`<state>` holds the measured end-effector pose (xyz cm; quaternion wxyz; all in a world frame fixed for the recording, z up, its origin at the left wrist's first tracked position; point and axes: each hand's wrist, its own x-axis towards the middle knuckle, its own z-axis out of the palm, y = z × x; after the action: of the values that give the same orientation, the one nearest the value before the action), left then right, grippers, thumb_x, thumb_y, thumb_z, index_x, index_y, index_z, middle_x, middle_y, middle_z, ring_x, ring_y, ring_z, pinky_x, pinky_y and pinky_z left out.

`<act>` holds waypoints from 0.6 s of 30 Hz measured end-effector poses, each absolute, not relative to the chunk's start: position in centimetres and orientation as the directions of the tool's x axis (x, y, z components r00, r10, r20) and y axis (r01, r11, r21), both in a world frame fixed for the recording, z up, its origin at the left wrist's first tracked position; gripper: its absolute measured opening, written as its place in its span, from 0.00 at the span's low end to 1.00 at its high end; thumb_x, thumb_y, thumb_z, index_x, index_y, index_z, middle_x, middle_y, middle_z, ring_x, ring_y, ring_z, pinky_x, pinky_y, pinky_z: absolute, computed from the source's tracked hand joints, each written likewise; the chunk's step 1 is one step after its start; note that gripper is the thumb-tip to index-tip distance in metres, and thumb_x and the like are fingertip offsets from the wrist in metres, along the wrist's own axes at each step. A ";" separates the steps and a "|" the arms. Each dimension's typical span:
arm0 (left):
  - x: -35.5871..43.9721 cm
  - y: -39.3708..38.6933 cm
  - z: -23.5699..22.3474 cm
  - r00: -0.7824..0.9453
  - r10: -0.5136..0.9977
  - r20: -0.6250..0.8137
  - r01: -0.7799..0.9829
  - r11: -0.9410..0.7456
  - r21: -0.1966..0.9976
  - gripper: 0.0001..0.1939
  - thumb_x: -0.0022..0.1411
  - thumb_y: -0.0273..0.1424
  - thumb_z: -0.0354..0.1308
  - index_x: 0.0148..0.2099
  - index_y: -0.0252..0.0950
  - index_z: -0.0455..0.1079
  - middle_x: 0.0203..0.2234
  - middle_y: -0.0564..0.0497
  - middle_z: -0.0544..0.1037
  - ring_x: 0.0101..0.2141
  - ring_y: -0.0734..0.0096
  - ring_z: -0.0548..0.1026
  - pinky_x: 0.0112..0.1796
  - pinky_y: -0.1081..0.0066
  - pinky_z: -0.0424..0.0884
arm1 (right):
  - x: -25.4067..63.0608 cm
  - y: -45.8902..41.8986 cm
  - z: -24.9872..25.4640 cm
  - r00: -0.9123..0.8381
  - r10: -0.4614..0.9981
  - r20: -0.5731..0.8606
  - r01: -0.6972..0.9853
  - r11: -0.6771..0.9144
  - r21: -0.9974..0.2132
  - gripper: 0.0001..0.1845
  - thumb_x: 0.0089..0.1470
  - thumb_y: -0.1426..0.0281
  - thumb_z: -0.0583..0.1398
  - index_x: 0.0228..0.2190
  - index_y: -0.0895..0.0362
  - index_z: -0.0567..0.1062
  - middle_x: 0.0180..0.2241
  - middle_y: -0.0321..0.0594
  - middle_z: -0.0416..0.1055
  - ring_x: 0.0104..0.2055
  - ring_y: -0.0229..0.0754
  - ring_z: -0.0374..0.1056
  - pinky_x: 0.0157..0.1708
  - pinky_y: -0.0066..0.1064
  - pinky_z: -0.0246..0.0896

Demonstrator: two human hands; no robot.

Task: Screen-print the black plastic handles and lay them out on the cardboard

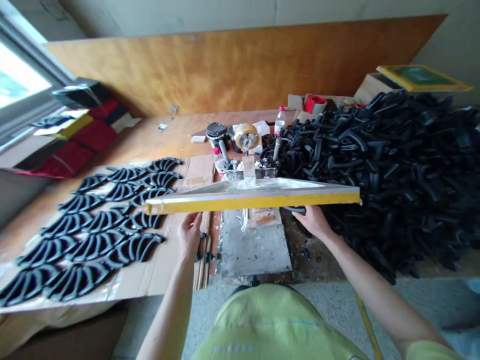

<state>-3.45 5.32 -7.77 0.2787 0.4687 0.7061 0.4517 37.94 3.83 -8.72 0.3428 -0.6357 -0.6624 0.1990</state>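
A screen-printing frame (255, 201) with a yellow front edge is tilted up across the middle, over a grey metal base plate (257, 250). My right hand (313, 220) is closed on a black curved plastic part (294, 209) just below the frame's right half; the frame covers some of that part. Under the left half is my left hand (190, 232), its fingers curled together and their tips partly hidden by the frame's edge. What it holds, if anything, cannot be made out. Rows of black curved parts (90, 250) lie on cardboard (150, 280) to the left.
A large heap of black plastic parts (405, 175) covers the table's right side. Behind the frame stand a dark tub (216, 134), a tape roll (247, 137) and a red-capped bottle (280, 122). Red boxes (71, 152) are at the far left; another yellow-edged frame (423, 77) rests behind the heap.
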 end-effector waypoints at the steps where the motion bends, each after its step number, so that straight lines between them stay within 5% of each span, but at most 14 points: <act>1: -3.2 5.0 -7.6 -0.394 0.919 0.023 0.378 0.139 0.915 0.21 0.55 0.46 0.57 0.41 0.34 0.74 0.37 0.46 0.80 0.38 0.63 0.76 0.41 0.65 0.73 | 36.5 4.1 -9.1 -0.039 0.980 0.196 0.673 0.170 -0.719 0.13 0.49 0.71 0.61 0.40 0.54 0.77 0.38 0.42 0.76 0.43 0.47 0.70 0.48 0.42 0.64; 4: -2.0 4.4 -6.6 -0.370 0.929 0.004 0.300 0.115 0.947 0.22 0.55 0.46 0.57 0.43 0.34 0.74 0.39 0.46 0.80 0.39 0.66 0.77 0.43 0.66 0.72 | 32.7 5.5 -10.5 -0.253 0.941 0.222 0.616 0.334 -0.713 0.15 0.52 0.76 0.59 0.41 0.53 0.78 0.41 0.40 0.75 0.45 0.43 0.69 0.50 0.39 0.63; 10: -0.3 5.1 -3.4 -0.416 0.904 0.099 0.150 -0.039 0.988 0.18 0.54 0.44 0.60 0.39 0.33 0.73 0.34 0.48 0.79 0.36 0.70 0.76 0.39 0.70 0.73 | 29.5 6.7 -11.7 -0.423 0.863 0.274 0.691 0.504 -0.519 0.17 0.56 0.77 0.57 0.44 0.52 0.79 0.42 0.43 0.73 0.48 0.45 0.64 0.51 0.39 0.59; 14: 1.0 6.4 0.1 -0.432 0.889 0.151 0.035 -0.151 0.988 0.16 0.56 0.42 0.58 0.35 0.34 0.71 0.22 0.54 0.73 0.23 0.78 0.71 0.29 0.76 0.70 | 28.4 5.5 -11.3 -0.456 0.863 0.219 0.762 0.505 -0.405 0.21 0.58 0.77 0.54 0.51 0.53 0.75 0.45 0.44 0.72 0.50 0.46 0.61 0.51 0.39 0.58; 18: 2.2 7.2 3.1 -0.242 0.957 0.158 -0.081 -0.182 0.980 0.21 0.61 0.47 0.50 0.38 0.34 0.73 0.19 0.54 0.71 0.19 0.77 0.67 0.24 0.75 0.67 | 28.4 4.8 -11.3 -0.466 0.863 0.193 0.783 0.504 -0.365 0.24 0.57 0.78 0.53 0.54 0.51 0.72 0.52 0.43 0.69 0.55 0.47 0.60 0.55 0.40 0.55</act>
<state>2.21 7.24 3.15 0.4175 0.4522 0.4843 0.6219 28.44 4.82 -11.26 0.1784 -0.4849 -0.8486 0.1134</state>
